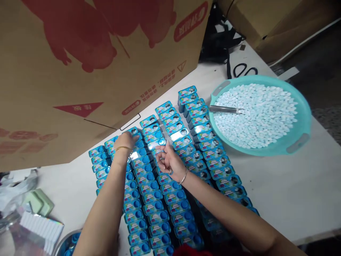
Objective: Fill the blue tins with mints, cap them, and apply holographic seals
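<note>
Many blue tins [153, 205], forearms [109, 197] hiding some, left fingers [135, 138] and right fingers [160, 156], whether apart or clamped unclear

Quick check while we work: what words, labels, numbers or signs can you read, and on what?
Tins: "CARAMELO", probably; the line below is too small to read.
Box, red triangle: "挂板", probably.
Box, triangular sign: "!", probably.
Box, other red characters: too blurred to quote.
No numbers are readable.
</note>
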A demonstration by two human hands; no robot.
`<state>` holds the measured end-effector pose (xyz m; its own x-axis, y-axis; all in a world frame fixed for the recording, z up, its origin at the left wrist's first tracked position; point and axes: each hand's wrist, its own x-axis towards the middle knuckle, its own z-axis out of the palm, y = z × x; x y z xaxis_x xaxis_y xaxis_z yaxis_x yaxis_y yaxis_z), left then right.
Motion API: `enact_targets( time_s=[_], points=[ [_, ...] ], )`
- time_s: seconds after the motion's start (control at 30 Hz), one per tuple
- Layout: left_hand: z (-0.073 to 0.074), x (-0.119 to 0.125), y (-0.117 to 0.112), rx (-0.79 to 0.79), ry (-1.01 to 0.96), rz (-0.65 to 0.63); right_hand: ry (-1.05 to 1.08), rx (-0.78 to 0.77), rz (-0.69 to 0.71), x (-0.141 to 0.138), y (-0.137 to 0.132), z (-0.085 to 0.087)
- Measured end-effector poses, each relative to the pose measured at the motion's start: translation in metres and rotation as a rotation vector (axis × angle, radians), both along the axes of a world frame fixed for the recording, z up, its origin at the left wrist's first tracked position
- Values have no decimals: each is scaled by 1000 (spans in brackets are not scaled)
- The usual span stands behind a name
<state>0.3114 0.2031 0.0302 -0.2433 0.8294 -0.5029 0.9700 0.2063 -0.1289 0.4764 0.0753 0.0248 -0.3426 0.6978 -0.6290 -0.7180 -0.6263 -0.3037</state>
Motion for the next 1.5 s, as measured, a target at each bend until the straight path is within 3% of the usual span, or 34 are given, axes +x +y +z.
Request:
enact_targets(
  time_s=[0.1,0.2,0.3,0.37,0.43,0.53,0.63,0.73,0.83,0.9,1.0,1.07,1.23,1.4,1.5],
  points=[
    [6,3,5,-77,80,-29,-14,-1,-22,-5,4,3],
    [17,11,-3,-4,104,-42,-33,-21,-72,-6,9,9],
    [33,26,-39,200,-208,-158,-19,-84,-156,-3,14,14],
    [41,36,-74,298,-586,-328,-17,-128,-201,-2,16,14],
    [46,43,-108,332,-804,-535,-21,-161,-220,-4,17,14],
    [46,46,-139,429,-753,-656,8,-191,-203,-9,18,13],
    [43,42,-143,443,-668,-706,44,-212,-172,-12,19,12],
    [42,35,-134,427,-676,-744,86,-174,-156,-12,24,13],
    [37,23,-116,442,-763,-645,101,-74,-151,-14,31,18],
    [28,12,-96,484,-786,-433,20,6,-155,-17,33,20],
    [9,-7,-56,519,-660,35,-234,114,-151,-23,29,15],
    [-1,-15,-29,480,-536,179,-384,160,-124,-23,21,9],
    [-6,-17,14,314,-185,4,-593,273,-28,-12,1,2],
    [-7,-23,41,20,-56,13,-648,359,11,-10,-1,8],
    [-11,-27,51,-40,-19,30,-681,387,16,-17,1,13]
  ],
)
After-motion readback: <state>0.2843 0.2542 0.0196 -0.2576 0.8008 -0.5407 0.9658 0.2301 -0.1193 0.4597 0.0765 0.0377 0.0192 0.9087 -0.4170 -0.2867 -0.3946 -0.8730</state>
